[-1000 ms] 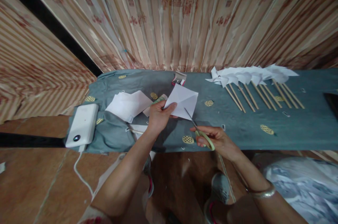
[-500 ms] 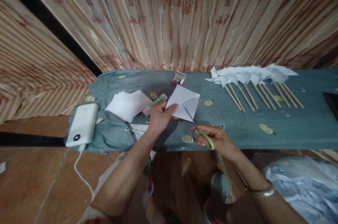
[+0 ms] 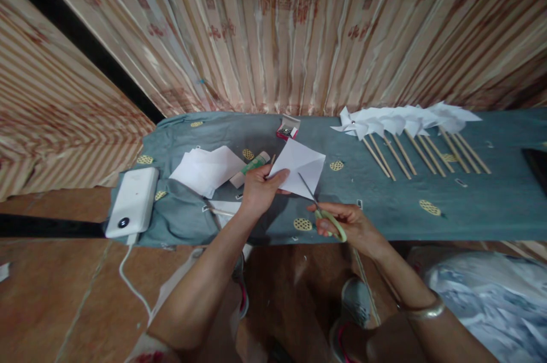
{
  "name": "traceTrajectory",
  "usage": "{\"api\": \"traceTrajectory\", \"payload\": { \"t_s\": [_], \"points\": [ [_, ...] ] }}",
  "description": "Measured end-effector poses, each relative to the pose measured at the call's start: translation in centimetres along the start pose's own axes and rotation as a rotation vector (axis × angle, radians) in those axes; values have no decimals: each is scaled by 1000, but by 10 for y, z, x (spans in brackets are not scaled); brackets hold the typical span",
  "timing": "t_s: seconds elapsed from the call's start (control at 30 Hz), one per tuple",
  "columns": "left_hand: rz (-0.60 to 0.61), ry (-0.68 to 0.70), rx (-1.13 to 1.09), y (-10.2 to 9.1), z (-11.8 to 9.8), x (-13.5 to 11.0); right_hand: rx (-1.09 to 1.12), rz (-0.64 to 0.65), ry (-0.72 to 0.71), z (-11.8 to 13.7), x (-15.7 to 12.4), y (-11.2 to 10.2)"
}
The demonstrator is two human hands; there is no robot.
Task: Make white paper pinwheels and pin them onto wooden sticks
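My left hand point(image 3: 258, 192) pinches the near-left corner of a creased white paper square point(image 3: 299, 166) and holds it above the teal cloth-covered table point(image 3: 393, 203). My right hand point(image 3: 348, 225) grips green-handled scissors point(image 3: 320, 208). Their blades point up and left, with the tips lying against the paper's lower right part. A stack of white paper sheets point(image 3: 207, 168) lies left of my left hand.
A row of several white paper pinwheels on wooden sticks point(image 3: 410, 129) lies at the back right. A small red box of pins point(image 3: 287, 128), a green glue stick point(image 3: 253, 164) and a white power bank point(image 3: 133, 200) with a cable are on the table. Striped curtains hang behind.
The paper has shifted slightly right and turned a little in my left hand. The scissors stay at its lower edge, and both hands are almost still.
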State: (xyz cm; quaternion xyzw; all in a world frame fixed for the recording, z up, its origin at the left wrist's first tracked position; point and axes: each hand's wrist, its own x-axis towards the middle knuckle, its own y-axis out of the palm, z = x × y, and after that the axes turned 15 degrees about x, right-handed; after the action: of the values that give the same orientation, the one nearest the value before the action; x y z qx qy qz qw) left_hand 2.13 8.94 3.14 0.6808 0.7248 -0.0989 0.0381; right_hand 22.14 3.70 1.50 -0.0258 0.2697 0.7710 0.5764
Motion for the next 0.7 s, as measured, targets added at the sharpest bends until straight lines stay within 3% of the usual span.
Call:
{"api": "traceTrajectory", "payload": {
  "t_s": [0.7],
  "points": [
    [-18, 18, 30, 0, 1, 1, -20, 20, -11, -2, 1, 1]
  ]
}}
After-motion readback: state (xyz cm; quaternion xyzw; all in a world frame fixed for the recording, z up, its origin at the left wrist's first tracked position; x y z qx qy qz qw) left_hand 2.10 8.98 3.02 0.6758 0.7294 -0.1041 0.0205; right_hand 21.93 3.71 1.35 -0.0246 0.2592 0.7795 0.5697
